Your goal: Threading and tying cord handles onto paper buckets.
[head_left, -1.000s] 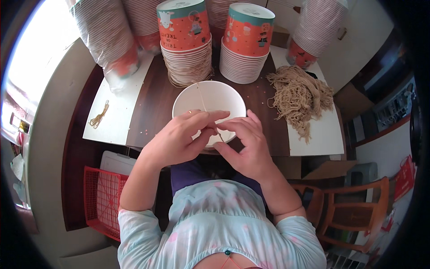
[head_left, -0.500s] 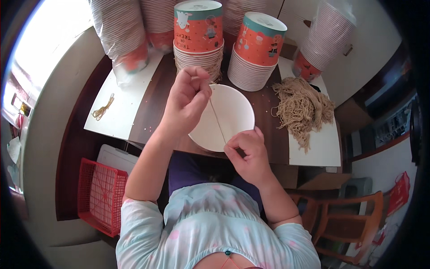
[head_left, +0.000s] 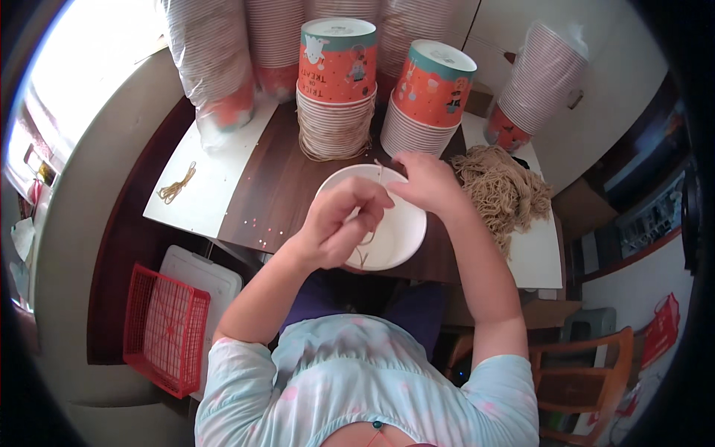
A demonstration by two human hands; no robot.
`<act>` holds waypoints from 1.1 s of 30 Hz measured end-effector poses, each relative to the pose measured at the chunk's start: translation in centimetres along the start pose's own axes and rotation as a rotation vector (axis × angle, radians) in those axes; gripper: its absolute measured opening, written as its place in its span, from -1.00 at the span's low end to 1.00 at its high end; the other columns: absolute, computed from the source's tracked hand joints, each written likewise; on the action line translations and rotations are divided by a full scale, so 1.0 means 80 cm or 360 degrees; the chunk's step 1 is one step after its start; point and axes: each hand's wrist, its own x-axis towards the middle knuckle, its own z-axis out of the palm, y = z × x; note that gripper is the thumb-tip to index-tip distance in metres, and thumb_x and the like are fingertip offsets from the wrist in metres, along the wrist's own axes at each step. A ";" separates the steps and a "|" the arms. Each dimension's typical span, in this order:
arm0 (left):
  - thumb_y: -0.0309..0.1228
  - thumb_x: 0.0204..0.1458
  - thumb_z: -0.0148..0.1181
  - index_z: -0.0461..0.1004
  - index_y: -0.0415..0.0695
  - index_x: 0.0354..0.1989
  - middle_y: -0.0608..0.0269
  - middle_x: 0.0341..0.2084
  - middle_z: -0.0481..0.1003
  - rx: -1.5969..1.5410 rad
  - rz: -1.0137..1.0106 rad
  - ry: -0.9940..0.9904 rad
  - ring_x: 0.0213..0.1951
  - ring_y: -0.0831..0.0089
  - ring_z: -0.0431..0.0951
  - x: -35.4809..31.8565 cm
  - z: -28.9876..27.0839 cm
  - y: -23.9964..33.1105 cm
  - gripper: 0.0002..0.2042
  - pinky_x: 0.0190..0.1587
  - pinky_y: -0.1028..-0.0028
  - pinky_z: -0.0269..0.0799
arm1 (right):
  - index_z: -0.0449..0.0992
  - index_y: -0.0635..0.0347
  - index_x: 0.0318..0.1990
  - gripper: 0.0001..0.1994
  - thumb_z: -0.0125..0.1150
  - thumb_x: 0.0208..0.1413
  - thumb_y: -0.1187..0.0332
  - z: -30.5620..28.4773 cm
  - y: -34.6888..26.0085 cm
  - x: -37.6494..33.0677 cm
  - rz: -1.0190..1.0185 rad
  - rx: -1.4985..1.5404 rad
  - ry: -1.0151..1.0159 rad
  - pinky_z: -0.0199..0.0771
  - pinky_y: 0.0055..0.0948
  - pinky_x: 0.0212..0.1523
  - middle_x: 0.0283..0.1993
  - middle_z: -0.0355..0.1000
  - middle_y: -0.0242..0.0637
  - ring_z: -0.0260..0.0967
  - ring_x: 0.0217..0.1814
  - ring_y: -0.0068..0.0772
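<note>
A white paper bucket [head_left: 398, 235] stands mouth up before me at the table's near edge. My left hand [head_left: 342, 223] is closed over its near left part, pinching a thin tan cord [head_left: 363, 257] that hangs below the fingers. At the far rim, a short bit of cord shows beside the fingertips of my right hand [head_left: 428, 182]. That hand reaches over the right side of the bucket, thumb and forefinger apart. Whether it touches the rim I cannot tell.
Behind stand two stacks of orange-and-green patterned buckets [head_left: 339, 67] [head_left: 436, 82], upside down, cords looped round the left one. Tan cords lie heaped [head_left: 499, 186] at right; a small bundle [head_left: 177, 182] lies at left. Wrapped stacks [head_left: 205, 59] stand further back. A red basket [head_left: 167, 328] sits below left.
The cord was stretched between both hands; now my left hand has come down and right over the bucket. My right hand has moved up from the near rim to the far side.
</note>
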 end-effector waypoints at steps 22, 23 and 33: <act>-0.24 -0.09 0.33 -0.11 -0.25 0.35 -0.12 0.26 0.05 0.1393 0.0419 0.0757 0.30 0.05 0.07 0.153 -0.183 0.036 -0.11 0.28 0.17 0.07 | 0.04 0.31 0.31 -0.31 0.18 0.10 0.23 -0.132 -0.096 0.136 -0.0954 0.1463 0.0665 0.22 -0.28 0.21 0.23 0.21 -0.03 0.25 0.20 -0.18; -0.23 -0.10 0.33 -0.15 -0.23 0.36 -0.16 0.27 0.01 0.1378 0.0369 0.0734 0.33 0.01 0.00 0.167 -0.195 0.018 -0.08 0.32 0.17 -0.01 | 0.04 0.31 0.31 -0.31 0.18 0.10 0.23 -0.132 -0.088 0.152 -0.0957 0.1453 0.0678 0.22 -0.28 0.21 0.23 0.21 -0.03 0.25 0.20 -0.18; -0.09 -0.13 0.34 -0.24 -0.27 0.36 -0.26 0.30 -0.07 0.1723 0.0189 0.0610 0.34 -0.11 -0.07 0.144 -0.187 -0.159 0.03 0.33 0.12 -0.05 | -0.04 0.36 0.32 -0.17 0.30 -0.05 0.27 0.036 0.021 0.222 -0.0716 0.1063 0.1000 0.11 -0.24 0.30 0.23 0.21 0.15 0.14 0.32 -0.01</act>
